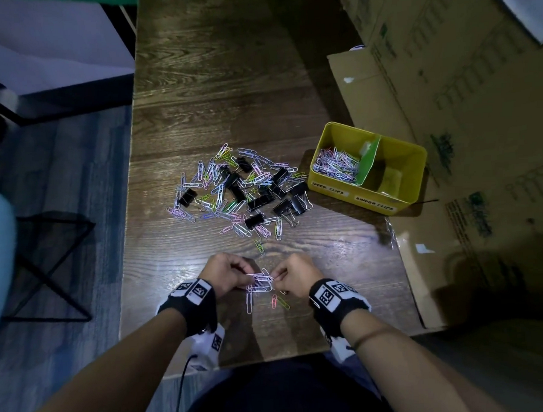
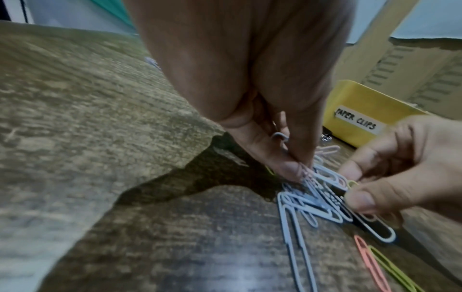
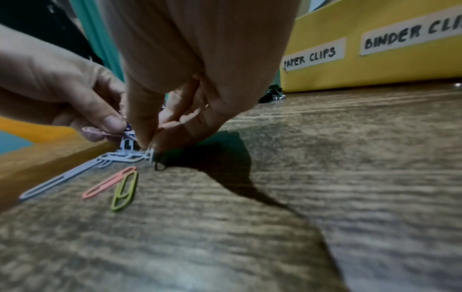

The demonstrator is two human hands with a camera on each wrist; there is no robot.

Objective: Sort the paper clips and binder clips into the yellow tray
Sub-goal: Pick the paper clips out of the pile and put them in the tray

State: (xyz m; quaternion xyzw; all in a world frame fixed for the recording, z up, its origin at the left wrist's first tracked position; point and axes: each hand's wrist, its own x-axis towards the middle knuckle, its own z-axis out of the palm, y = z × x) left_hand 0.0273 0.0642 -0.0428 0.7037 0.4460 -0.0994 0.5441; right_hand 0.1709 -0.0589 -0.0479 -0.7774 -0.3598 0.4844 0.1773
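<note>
A tangled bunch of pale paper clips (image 1: 260,282), mostly white, light blue and lilac, sits near the front edge of the desk (image 1: 227,83), partly lifted. The left hand (image 1: 226,271) pinches one side of the bunch between thumb and fingertips; the right hand (image 1: 293,275) pinches the other side the same way. Just beside the bunch lie a long white clip (image 1: 249,301), a pink clip (image 1: 273,301) and a green clip (image 1: 283,302), flat on the wood.

Farther back is a scattered pile (image 1: 241,191) of coloured paper clips mixed with black binder clips (image 1: 259,201) with silver wire handles. To its right stands the yellow tray (image 1: 411,156), split by a green divider (image 1: 369,161). The left compartment, labelled "PAPER CLIPS" (image 3: 312,57), holds a heap of pastel paper clips (image 1: 335,164); the right one, labelled "BINDER CLIPS" (image 1: 376,203), shows only its bare yellow floor. The tray rests partly on a flattened cardboard box (image 1: 430,90) beside the desk.
</note>
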